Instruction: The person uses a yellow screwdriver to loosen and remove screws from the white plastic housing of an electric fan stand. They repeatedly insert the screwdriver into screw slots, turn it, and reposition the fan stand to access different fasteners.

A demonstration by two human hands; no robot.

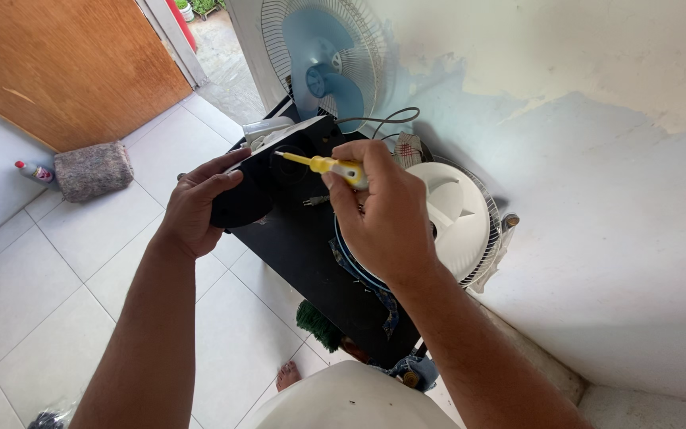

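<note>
Two hands meet over the black rectangular counter [295, 246]. Left hand [200, 202] is clamped on a black rounded plastic housing [240, 199], which lies at 9 o'clock from the right hand [383, 210]. Right hand is closed around a yellow-handled screwdriver [323, 165]; its long axis runs toward 10 o'clock, tip over the housing.
</note>
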